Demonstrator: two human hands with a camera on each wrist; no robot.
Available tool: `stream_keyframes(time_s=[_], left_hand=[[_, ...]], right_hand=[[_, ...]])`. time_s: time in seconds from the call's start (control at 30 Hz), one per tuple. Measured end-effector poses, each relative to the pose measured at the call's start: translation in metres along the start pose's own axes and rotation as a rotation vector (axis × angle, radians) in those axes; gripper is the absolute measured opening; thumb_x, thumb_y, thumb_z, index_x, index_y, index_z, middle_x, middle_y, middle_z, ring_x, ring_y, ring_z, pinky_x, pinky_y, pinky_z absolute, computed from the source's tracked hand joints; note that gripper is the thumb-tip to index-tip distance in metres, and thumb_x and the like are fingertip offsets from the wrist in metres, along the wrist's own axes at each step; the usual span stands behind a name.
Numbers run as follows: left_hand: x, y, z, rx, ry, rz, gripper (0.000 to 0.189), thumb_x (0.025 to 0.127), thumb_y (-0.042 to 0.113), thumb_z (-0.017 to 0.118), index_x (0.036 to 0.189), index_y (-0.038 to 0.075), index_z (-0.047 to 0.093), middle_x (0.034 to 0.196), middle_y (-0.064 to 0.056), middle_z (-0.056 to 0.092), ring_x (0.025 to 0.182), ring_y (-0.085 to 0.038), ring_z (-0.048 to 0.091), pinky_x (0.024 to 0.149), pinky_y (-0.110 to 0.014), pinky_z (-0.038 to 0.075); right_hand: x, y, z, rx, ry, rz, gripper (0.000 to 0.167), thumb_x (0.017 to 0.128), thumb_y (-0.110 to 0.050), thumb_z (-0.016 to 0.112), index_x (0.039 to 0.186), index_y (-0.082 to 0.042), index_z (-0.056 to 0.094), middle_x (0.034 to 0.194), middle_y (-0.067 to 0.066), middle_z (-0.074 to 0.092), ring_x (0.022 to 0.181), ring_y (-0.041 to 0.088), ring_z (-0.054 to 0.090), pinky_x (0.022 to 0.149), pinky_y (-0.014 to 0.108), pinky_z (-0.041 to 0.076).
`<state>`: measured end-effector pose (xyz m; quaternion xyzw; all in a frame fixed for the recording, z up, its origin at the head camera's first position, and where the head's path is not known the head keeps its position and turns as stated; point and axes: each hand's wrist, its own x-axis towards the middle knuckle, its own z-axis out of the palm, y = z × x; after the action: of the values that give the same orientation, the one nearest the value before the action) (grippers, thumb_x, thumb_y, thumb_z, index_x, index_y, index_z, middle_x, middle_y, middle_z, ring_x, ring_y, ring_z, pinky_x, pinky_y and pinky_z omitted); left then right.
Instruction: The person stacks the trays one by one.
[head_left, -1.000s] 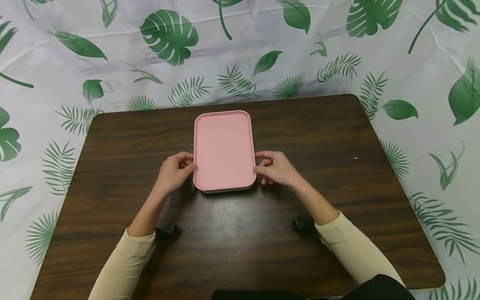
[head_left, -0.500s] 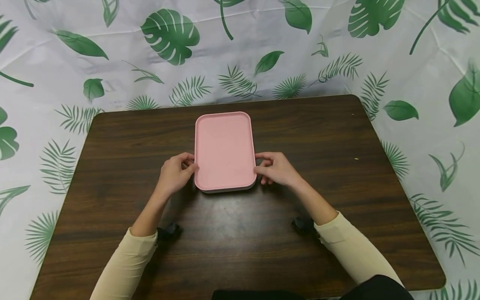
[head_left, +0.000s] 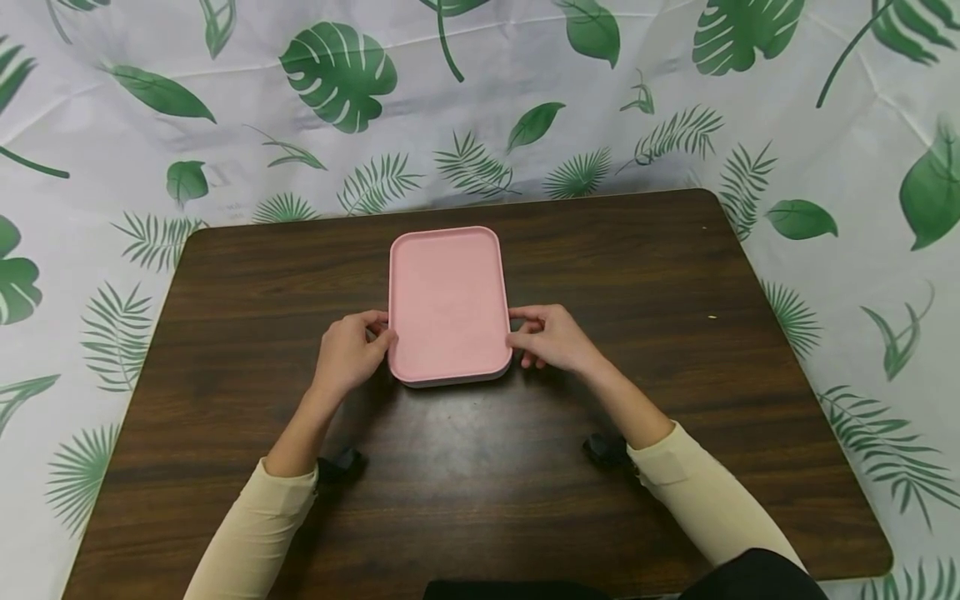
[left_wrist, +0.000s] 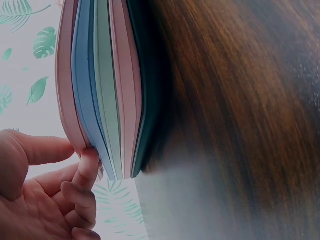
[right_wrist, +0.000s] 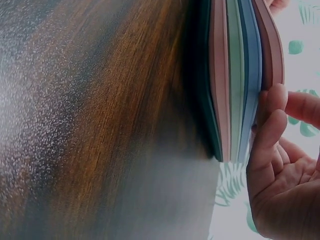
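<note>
A pink rectangular tray (head_left: 450,304) with rounded corners and a raised rim tops a stack on the table. My left hand (head_left: 348,354) pinches its left edge between thumb and finger. At the opposite edge, my right hand (head_left: 553,337) grips the same tray in a similar pinch. Beneath it, the left wrist view shows a blue tray (left_wrist: 86,85), a pale green tray (left_wrist: 105,80), a second pink tray (left_wrist: 125,75) and a dark green tray (left_wrist: 149,75) at the bottom. The fingertips of both hands sit at the seam between the top pink tray and the blue one.
The stack stands toward the back of a dark wood-grain table (head_left: 465,500), left of its middle. Behind it hangs a white cloth (head_left: 465,108) printed with green leaves. A tiny pale speck (head_left: 712,317) lies on the table at the right.
The top pink tray's far edge appears very slightly nearer to me in the head view. Both hands keep their pinch at the same places along its sides.
</note>
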<state>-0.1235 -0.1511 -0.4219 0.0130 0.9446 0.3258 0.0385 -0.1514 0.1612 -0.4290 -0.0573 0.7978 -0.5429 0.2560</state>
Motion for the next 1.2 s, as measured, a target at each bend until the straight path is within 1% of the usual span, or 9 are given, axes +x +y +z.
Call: stream_keyframes(time_s=[0.13,0.27,0.5,0.7,0.87,1.2], left_hand=[[-0.0006,0.0004,0.0003,0.021,0.017,0.011,0.029,0.091,0.018,0.065,0.114,0.002,0.071,0.085,-0.008,0.071,0.051,-0.016,0.051,0.055,-0.035,0.039],[-0.0015,0.0007,0.0007,0.035,0.031,0.028,0.029,0.09,0.017,0.066,0.114,0.001,0.072,0.083,-0.007,0.071,0.046,-0.015,0.046,0.053,-0.035,0.037],[-0.0018,0.0011,0.0026,0.053,0.032,0.033,0.031,0.091,0.016,0.065,0.116,-0.001,0.071,0.081,-0.007,0.07,0.043,-0.015,0.042,0.049,-0.035,0.035],[-0.0024,0.0015,0.003,0.056,0.034,0.029,0.032,0.091,0.016,0.064,0.117,-0.001,0.071,0.08,-0.007,0.07,0.043,-0.015,0.042,0.048,-0.034,0.035],[-0.0036,0.0022,0.0022,0.049,0.041,0.03,0.032,0.091,0.017,0.065,0.117,-0.001,0.071,0.08,-0.007,0.071,0.044,-0.015,0.042,0.048,-0.034,0.034],[-0.0048,-0.0009,0.0019,-0.021,0.037,0.01,0.033,0.091,0.018,0.068,0.121,0.003,0.07,0.081,-0.006,0.071,0.05,-0.015,0.051,0.049,-0.033,0.039]], right_hand=[[0.001,0.0004,0.0005,-0.017,0.007,0.002,0.049,0.087,-0.016,0.07,0.133,-0.003,0.059,0.085,0.026,0.068,0.054,0.022,0.063,0.047,0.029,0.049],[0.0016,0.0,0.0006,-0.034,0.013,0.001,0.049,0.087,-0.016,0.07,0.133,-0.003,0.06,0.084,0.024,0.069,0.054,0.021,0.063,0.047,0.029,0.049],[-0.0002,-0.001,0.0006,-0.054,0.021,-0.009,0.047,0.086,-0.015,0.07,0.13,-0.002,0.062,0.083,0.022,0.069,0.054,0.02,0.062,0.048,0.031,0.049],[-0.0007,0.0002,0.0011,-0.063,0.03,-0.021,0.045,0.086,-0.015,0.07,0.128,-0.002,0.064,0.081,0.02,0.07,0.055,0.022,0.063,0.048,0.03,0.049],[-0.0018,-0.0003,0.0014,-0.066,0.033,-0.027,0.044,0.086,-0.014,0.07,0.127,-0.001,0.064,0.082,0.02,0.07,0.056,0.025,0.064,0.048,0.031,0.05],[-0.0031,-0.0019,0.0021,-0.081,0.041,-0.023,0.042,0.088,-0.014,0.071,0.127,-0.002,0.064,0.082,0.019,0.07,0.056,0.023,0.064,0.048,0.031,0.05]])
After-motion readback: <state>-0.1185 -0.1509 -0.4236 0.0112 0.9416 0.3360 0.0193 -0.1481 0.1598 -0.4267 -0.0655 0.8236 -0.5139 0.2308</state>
